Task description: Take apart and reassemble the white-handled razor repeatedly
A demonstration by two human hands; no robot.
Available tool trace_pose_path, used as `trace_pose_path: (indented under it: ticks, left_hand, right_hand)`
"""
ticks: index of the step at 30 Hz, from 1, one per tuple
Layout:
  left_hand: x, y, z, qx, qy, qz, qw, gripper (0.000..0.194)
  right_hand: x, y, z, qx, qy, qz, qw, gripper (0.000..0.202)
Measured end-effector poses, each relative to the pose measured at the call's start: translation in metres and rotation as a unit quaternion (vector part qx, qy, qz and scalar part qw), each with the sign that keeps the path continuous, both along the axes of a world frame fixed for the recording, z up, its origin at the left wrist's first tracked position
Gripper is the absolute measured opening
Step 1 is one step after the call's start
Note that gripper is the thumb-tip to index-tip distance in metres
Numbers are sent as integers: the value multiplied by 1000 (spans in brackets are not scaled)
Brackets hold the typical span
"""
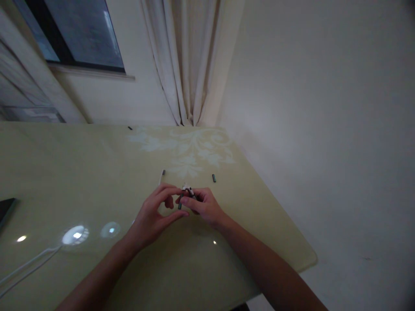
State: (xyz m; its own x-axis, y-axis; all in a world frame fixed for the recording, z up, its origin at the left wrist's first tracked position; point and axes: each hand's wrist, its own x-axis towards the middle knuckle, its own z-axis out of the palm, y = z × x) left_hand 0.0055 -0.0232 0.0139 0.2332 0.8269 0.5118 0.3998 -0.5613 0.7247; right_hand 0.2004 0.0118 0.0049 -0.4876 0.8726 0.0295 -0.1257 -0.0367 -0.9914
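Note:
My left hand and my right hand meet above the table, fingers closed in. In my right hand, between thumb and fingers, is a small dark object with a shiny part; its kind is too small to make out. A short dark stick-like piece hangs between the left index finger and thumb, beside the right thumb tip. Whether the two pieces are joined does not show. Beyond my hands lie a small dark piece and a white cable with a dark tip, partly hidden behind the left hand.
The glossy table has its right edge along a white wall. Another small dark piece lies at the far edge. At left are a white cable, a round lamp-like bright spot and a dark flat object. Curtains hang behind.

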Motion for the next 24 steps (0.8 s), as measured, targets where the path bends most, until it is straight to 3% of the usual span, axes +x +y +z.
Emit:
trace_pose_path:
  ticks: [13,17,21,24]
  left_hand:
    - [-12,1,3,20,40,4,999,40]
    - [-8,3,5,-79,-56,30,995,36]
    - [-6,6,0,-227,-205,29,952,41]
    - [-6,6,-4,-269,-265,25,926,43]
  right_hand:
    - [-2,2,0,31,-32,-15,999,42]
    - [0,4,2,9,-10,-25,1000,57]
    - [4,4,7,-3,37,-9,999,64]
    - [7,3,9,-1,46,38,998,57]
